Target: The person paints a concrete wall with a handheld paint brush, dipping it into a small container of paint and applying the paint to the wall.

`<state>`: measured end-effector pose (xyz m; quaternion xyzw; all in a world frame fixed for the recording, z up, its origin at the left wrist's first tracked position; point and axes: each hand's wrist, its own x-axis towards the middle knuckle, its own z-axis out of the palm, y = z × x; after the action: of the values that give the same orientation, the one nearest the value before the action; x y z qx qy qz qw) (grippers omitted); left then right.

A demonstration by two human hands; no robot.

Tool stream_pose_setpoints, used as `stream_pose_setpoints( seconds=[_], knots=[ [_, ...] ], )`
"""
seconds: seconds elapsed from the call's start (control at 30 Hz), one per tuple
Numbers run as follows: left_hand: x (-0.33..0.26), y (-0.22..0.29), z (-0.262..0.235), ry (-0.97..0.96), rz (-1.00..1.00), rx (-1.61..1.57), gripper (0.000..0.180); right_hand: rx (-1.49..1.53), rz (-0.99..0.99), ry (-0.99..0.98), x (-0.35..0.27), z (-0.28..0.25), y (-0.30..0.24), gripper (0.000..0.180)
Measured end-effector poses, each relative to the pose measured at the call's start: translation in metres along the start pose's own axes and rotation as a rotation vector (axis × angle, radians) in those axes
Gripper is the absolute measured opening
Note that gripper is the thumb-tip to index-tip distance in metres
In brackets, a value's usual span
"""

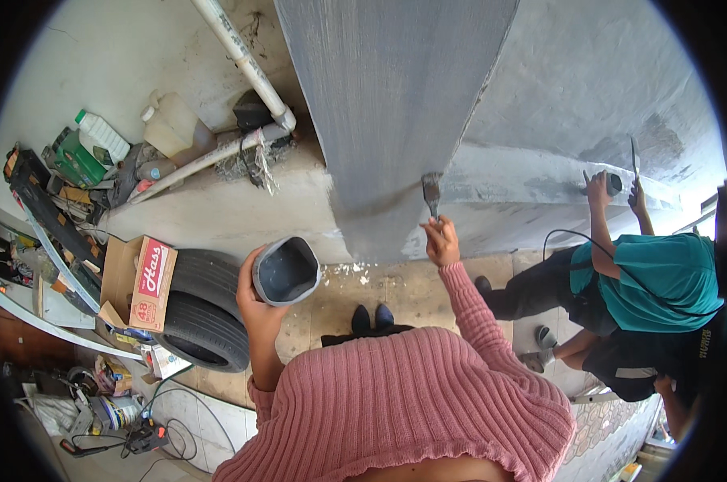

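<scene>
My left hand [257,299] is wrapped round a grey cup [310,247] with an uneven, wavy rim, tilted so its dark grey inside shows. My right hand [442,241] grips the handle of a paintbrush [432,191], its grey-coated bristles pointing away from me. The bristles are at the lower part of a grey-coated column [396,96]; whether they touch it, I cannot tell. Around the column's foot the coat ends in a ragged edge beside the paler wall [251,201].
White flakes lie on the tiled floor [404,289]. Left stand stacked tires [207,321], a cardboard box [151,277], bottles and a white pipe [243,60]. At right, a person in a teal shirt [661,281] holds a dark cup and a flat blade; another person [637,369] is beside them.
</scene>
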<state>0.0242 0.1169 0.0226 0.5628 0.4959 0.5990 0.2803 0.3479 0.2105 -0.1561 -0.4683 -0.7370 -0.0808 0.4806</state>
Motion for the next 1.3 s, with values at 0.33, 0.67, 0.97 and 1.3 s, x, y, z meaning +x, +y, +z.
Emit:
stream_pose_setpoints(
  seconds=[0.33,0.67,0.97,1.3],
  knots=[
    [-0.001,0.014,0.024,-0.125,-0.010,-0.050,0.071,0.092,0.278,-0.275,-0.087,0.022,0.018,0.023],
    [0.004,0.046,0.052,-0.221,0.074,0.060,0.071,-0.038,1.114,-0.260,-0.306,0.052,0.020,0.014],
    [-0.004,0.052,0.075,-0.259,0.008,0.120,0.074,-0.004,1.500,-0.187,-0.471,0.055,0.015,0.024],
    [-0.015,0.061,0.080,-0.247,-0.018,0.155,0.076,0.141,1.786,-0.118,-0.469,0.071,0.017,0.035]
  ],
)
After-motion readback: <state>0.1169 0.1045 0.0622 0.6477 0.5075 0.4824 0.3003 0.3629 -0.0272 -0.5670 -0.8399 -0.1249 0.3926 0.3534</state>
